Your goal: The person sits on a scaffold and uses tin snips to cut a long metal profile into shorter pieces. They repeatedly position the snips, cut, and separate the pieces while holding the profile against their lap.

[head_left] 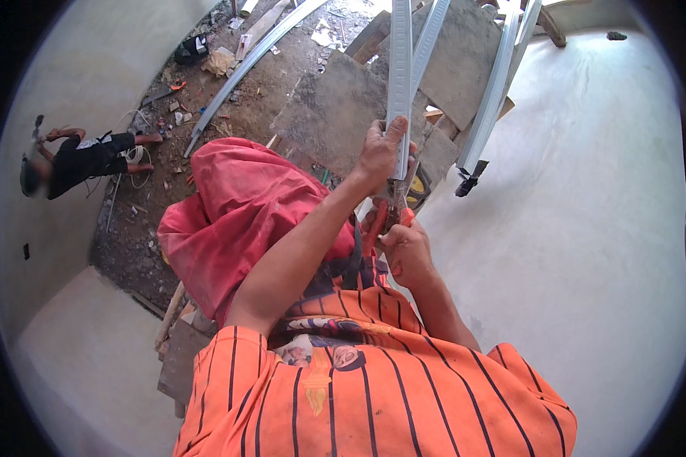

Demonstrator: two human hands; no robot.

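Observation:
A long, light-grey metal channel (pixel 400 68) with a ribbed face runs away from me, its near end in front of my body. My left hand (pixel 385 150) is closed around it a little above that end. Below it, my right hand (pixel 408 247) grips the red handles of a pair of metal snips (pixel 374 222). The jaws of the snips are at the channel's near end; whether they are closed on the metal I cannot tell. Part of a yellow and black round thing (pixel 417 185) shows just behind the channel.
More metal channels (pixel 488 99) lean on the right, one with black material at its tip. Worn boards (pixel 328 107) lie ahead. A curved strip (pixel 244 72) crosses the rubble-strewn floor. At far left a person (pixel 91 161) works by the wall. A handsaw (pixel 164 93) lies beyond.

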